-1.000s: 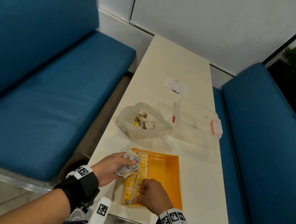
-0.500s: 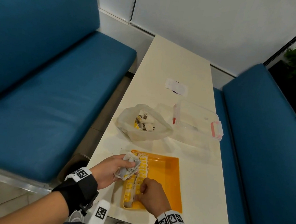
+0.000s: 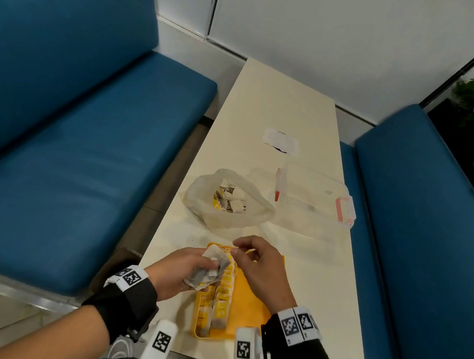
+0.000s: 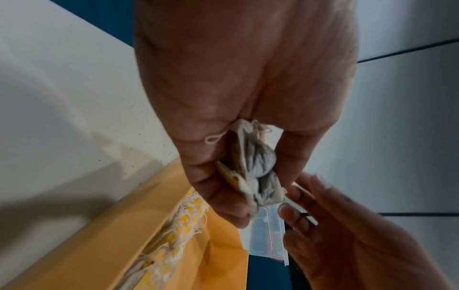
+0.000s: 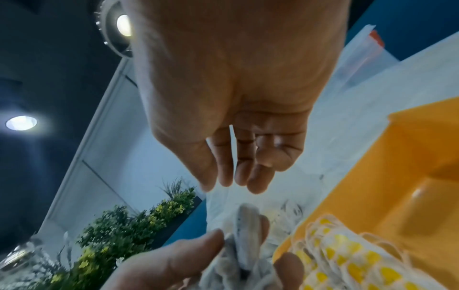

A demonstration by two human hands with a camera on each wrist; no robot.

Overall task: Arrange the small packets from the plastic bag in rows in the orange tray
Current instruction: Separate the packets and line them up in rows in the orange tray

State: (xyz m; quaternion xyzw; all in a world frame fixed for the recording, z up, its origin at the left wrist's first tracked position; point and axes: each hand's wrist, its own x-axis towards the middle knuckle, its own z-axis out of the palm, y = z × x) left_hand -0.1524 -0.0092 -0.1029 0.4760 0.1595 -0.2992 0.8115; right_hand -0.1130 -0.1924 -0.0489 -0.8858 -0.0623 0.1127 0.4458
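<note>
Right hand (image 3: 253, 265) lifted off the tray (image 3: 250, 302) rows.
A packet bunch (image 3: 209, 272) is gripped by the left hand (image 3: 174, 274) over the tray's left edge; right fingers are loosely curled, nothing held.

Bright recessed ceiling lights (image 5: 21, 123), soft shadows, wide-angle edge warp, perhaps motion-blurred fingertips (image 4: 310, 182).
</note>
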